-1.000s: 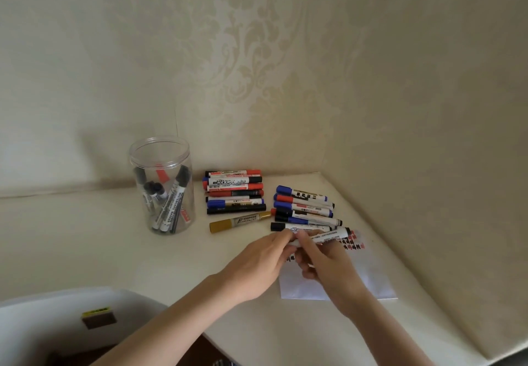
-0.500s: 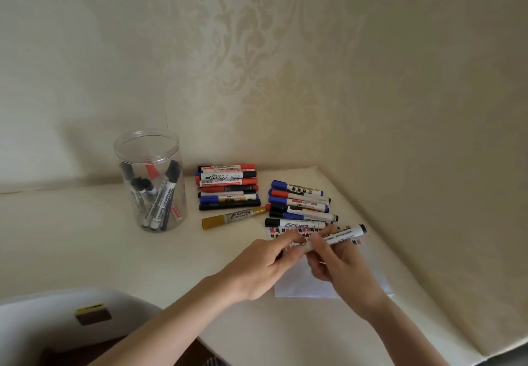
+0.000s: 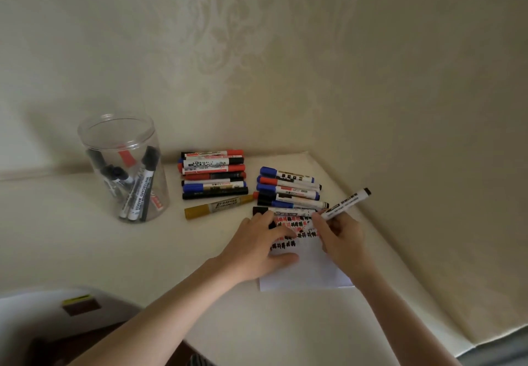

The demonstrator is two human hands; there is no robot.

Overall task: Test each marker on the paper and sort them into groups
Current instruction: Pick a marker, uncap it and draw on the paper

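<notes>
Pinched between the thumb and fingers of the right hand (image 3: pixel 341 235), a white-barrelled marker (image 3: pixel 347 203) is held over the top right corner of the paper (image 3: pixel 310 273). Its long axis runs diagonally: the dark rear end points up and to the right, towards the wall, and the writing end points down and left, at the rows of black and red test marks; the tip itself is hidden by the fingers. The right wrist is bent inward, with the forearm coming from the lower right. The left hand (image 3: pixel 261 247) is laid on the left side of the paper with fingers spread and nearly flat, and a black cap (image 3: pixel 272 225) seems to be tucked beneath its fingers, though this cannot be told for certain. Compared with half a second ago, the left hand has been lowered from the marker onto the paper, and the marker is now held by the right hand alone, tilted more steeply. Just beyond the paper lies a row of sorted markers (image 3: pixel 288 191), a second stack (image 3: pixel 214 174) to its left, a gold marker (image 3: pixel 218 207) beside that, and a clear jar (image 3: pixel 125 171) with further markers on the table (image 3: pixel 85 237).
</notes>
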